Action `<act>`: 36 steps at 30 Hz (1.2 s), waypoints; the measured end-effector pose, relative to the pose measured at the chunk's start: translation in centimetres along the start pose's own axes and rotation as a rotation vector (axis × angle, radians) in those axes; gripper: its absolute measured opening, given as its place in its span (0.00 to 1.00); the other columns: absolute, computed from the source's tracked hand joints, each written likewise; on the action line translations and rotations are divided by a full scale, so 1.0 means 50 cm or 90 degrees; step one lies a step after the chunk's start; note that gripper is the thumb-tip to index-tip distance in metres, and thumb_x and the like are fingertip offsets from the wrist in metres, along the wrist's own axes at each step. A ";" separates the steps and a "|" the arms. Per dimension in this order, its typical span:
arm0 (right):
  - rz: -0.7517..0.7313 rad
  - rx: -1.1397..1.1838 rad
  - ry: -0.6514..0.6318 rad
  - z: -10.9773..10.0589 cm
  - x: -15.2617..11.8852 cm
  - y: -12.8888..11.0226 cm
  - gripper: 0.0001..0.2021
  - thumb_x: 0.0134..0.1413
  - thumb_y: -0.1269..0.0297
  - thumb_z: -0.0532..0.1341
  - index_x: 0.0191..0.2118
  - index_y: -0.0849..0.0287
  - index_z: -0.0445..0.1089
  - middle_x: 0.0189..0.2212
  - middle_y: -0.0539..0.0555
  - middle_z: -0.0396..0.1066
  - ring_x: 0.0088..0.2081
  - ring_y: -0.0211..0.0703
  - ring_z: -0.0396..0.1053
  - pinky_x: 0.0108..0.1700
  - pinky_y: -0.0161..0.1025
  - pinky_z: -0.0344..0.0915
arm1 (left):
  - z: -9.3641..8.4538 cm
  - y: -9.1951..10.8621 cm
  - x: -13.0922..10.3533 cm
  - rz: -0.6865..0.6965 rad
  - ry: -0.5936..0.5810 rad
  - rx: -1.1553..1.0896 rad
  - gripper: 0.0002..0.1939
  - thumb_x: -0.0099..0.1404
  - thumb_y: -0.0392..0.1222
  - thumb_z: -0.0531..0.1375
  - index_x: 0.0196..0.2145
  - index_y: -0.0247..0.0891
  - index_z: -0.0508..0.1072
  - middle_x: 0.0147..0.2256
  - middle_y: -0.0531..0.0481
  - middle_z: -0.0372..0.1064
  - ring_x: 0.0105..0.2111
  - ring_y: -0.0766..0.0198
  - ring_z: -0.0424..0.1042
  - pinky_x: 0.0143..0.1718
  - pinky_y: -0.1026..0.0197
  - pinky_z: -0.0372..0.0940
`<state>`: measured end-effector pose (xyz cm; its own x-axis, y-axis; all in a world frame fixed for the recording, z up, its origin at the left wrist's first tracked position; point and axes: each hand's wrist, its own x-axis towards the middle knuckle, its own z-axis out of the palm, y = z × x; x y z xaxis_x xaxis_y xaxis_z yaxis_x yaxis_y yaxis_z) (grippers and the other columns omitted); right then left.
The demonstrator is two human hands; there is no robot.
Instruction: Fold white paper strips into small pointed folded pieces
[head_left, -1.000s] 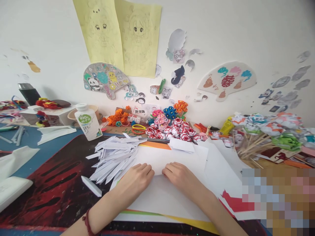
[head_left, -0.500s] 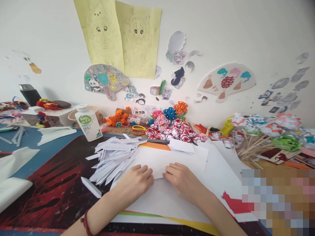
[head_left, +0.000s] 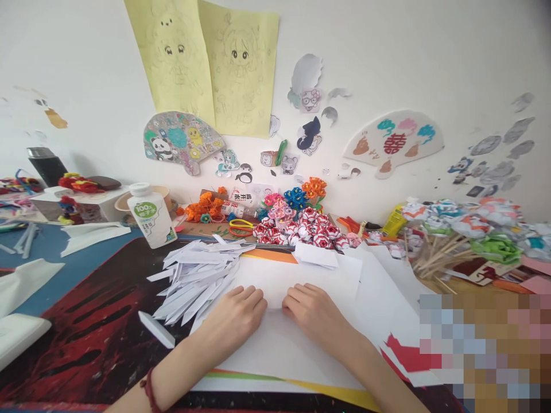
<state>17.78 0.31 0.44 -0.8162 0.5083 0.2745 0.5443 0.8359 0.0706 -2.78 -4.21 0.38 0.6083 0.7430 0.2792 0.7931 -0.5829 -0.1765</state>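
My left hand (head_left: 245, 310) is closed, its curled fingers on the edge of a white paper (head_left: 275, 284). Facing it, my right hand (head_left: 307, 304) is closed in the same way on that paper's edge, a small gap between the two. The thumbs are mostly hidden. Larger white sheets (head_left: 293, 350) lie beneath both hands. Left of the paper spreads a pile of folded white paper strips (head_left: 198, 275), with a single strip (head_left: 157, 330) apart from it. A small folded white paper (head_left: 316, 256) rests at the top of the sheets.
A white bottle (head_left: 151, 215) stands behind the strips. Red-and-white paper flowers (head_left: 316, 229) and orange flowers (head_left: 205, 207) line the wall. More flowers on sticks (head_left: 473, 226) are at the right. A red paper piece (head_left: 408, 355) lies at the lower right, a white object (head_left: 21, 338) far left.
The view has shifted slightly, moving the scene a little to the left. Both hands remain at the paper's edge, which shows less in the gap between them.
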 end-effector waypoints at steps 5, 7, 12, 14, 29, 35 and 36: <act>0.092 0.184 0.030 -0.013 -0.001 -0.015 0.06 0.62 0.72 0.55 0.35 0.59 0.68 0.31 0.50 0.71 0.33 0.41 0.67 0.37 0.37 0.58 | -0.011 0.004 0.001 -0.117 0.036 -0.194 0.08 0.69 0.38 0.52 0.35 0.38 0.70 0.30 0.51 0.69 0.31 0.61 0.67 0.32 0.60 0.58; 0.142 0.320 0.038 -0.025 0.001 -0.020 0.06 0.62 0.71 0.55 0.37 0.58 0.69 0.32 0.49 0.73 0.33 0.39 0.68 0.36 0.34 0.60 | -0.014 0.005 -0.002 -0.148 0.051 -0.271 0.08 0.69 0.37 0.52 0.36 0.39 0.72 0.29 0.51 0.70 0.31 0.62 0.68 0.31 0.62 0.58; 0.185 0.534 0.066 -0.029 0.007 -0.027 0.08 0.57 0.72 0.59 0.30 0.58 0.74 0.26 0.48 0.73 0.28 0.36 0.69 0.34 0.31 0.61 | -0.009 0.008 -0.012 -0.191 0.062 -0.418 0.12 0.68 0.38 0.53 0.29 0.39 0.72 0.26 0.54 0.71 0.29 0.66 0.69 0.32 0.66 0.58; 0.219 0.569 0.076 -0.022 0.006 -0.030 0.10 0.55 0.74 0.59 0.26 0.59 0.75 0.22 0.48 0.72 0.25 0.36 0.68 0.31 0.31 0.61 | -0.009 0.012 -0.013 -0.189 0.064 -0.451 0.15 0.69 0.40 0.52 0.26 0.38 0.71 0.24 0.54 0.71 0.27 0.67 0.69 0.32 0.66 0.58; 0.225 0.590 0.093 -0.008 -0.004 -0.005 0.17 0.49 0.81 0.52 0.33 0.59 0.77 0.23 0.51 0.74 0.25 0.39 0.70 0.30 0.34 0.65 | -0.036 0.002 -0.003 -0.239 0.037 -0.529 0.16 0.68 0.36 0.50 0.25 0.37 0.73 0.21 0.55 0.72 0.20 0.70 0.66 0.28 0.69 0.58; 0.190 0.542 0.155 -0.011 -0.002 -0.007 0.17 0.50 0.80 0.51 0.31 0.60 0.76 0.22 0.50 0.71 0.21 0.36 0.64 0.26 0.33 0.62 | -0.040 0.002 0.002 -0.257 0.003 -0.614 0.20 0.70 0.41 0.48 0.26 0.35 0.74 0.19 0.53 0.71 0.18 0.69 0.66 0.27 0.68 0.60; 0.198 0.545 0.170 -0.014 0.000 -0.006 0.16 0.51 0.79 0.51 0.32 0.59 0.76 0.23 0.50 0.71 0.22 0.36 0.65 0.27 0.33 0.62 | -0.042 0.000 0.002 -0.261 -0.001 -0.619 0.21 0.70 0.42 0.47 0.26 0.35 0.75 0.18 0.53 0.70 0.18 0.69 0.66 0.27 0.68 0.60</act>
<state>17.74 -0.08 1.09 -0.5300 0.7578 0.3807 0.3157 0.5929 -0.7408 -2.78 -4.85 2.40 0.2997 0.9430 0.1444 0.5720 -0.2987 0.7640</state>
